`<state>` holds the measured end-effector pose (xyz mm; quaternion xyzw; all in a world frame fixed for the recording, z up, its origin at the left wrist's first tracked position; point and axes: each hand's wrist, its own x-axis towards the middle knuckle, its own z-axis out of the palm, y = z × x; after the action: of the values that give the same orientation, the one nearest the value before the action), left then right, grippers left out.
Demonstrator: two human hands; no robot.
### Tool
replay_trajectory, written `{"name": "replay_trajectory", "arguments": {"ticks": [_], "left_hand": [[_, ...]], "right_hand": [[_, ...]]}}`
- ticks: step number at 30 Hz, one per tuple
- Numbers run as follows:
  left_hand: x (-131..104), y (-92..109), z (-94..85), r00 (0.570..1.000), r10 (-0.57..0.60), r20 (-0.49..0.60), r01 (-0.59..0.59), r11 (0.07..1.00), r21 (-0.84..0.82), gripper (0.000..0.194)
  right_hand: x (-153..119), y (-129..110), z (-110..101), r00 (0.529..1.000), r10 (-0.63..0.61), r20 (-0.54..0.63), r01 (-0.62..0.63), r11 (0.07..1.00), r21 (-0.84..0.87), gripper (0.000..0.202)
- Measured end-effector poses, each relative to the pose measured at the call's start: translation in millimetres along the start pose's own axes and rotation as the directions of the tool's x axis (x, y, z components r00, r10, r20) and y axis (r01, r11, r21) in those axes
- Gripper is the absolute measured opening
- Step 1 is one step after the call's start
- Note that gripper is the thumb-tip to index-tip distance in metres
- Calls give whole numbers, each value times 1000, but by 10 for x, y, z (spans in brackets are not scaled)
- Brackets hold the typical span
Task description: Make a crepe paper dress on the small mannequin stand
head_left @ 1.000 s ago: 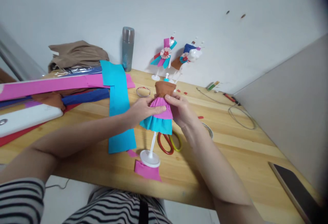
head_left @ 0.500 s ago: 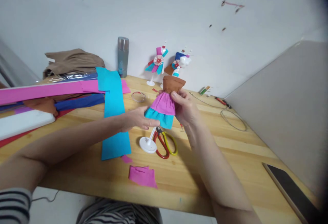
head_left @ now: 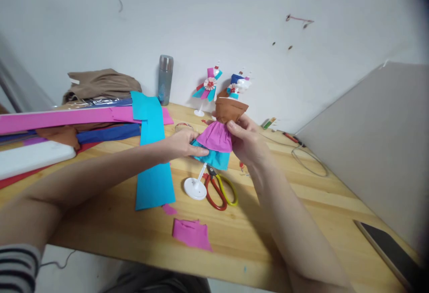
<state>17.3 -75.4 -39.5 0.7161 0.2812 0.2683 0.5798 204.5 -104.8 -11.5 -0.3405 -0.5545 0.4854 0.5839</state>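
A small dress on a white mannequin stand (head_left: 195, 188) is held tilted above the table, between my two hands. Its paper dress has a brown bodice (head_left: 229, 110), a pink upper skirt (head_left: 216, 137) and a blue lower tier (head_left: 219, 159). My right hand (head_left: 246, 139) grips it at the waist from the right, thumb in front and other fingers mostly hidden behind. At the left, my left hand (head_left: 186, 143) pinches the edge of the blue tier, thumb lying over it. Red-and-yellow-handled scissors (head_left: 221, 190) lie just beyond the round base.
A long blue paper strip (head_left: 154, 186) lies left of the stand, beside stacked coloured paper (head_left: 90, 116). Pink scraps (head_left: 192, 234) are near the front edge. Dressed stands (head_left: 208, 85), a flask (head_left: 165, 81), a cable (head_left: 308, 162) and a phone (head_left: 385, 250) surround the work.
My left hand has shifted from below the hem up to the blue tier's left edge, its thumb now over the paper. My right hand keeps its hold; the view has shifted slightly.
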Motion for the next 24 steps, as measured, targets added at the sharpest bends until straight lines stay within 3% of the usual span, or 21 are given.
{"name": "replay_trajectory", "arguments": {"ticks": [4, 8, 12, 19, 24], "left_hand": [[-35, -4, -52, 985, -85, 147, 82, 996, 29, 24], [-65, -131, 77, 947, -213, 241, 241, 966, -95, 34], [-74, -198, 175, 960, -136, 246, 199, 947, -253, 37], [-60, -140, 107, 977, -83, 199, 154, 914, -376, 30], [-55, -111, 74, 991, -1, 136, 64, 887, -457, 37]], "right_hand": [[0, 12, -2, 999, -50, -7, 50, 997, -64, 45], [7, 18, 9, 996, -89, -11, 86, 984, -155, 52], [13, 33, 12, 996, -82, 17, 84, 975, -204, 59], [-39, 60, 17, 981, 157, 115, -147, 985, -95, 57], [-44, 45, -54, 964, 134, 228, -98, 982, -162, 43]]}}
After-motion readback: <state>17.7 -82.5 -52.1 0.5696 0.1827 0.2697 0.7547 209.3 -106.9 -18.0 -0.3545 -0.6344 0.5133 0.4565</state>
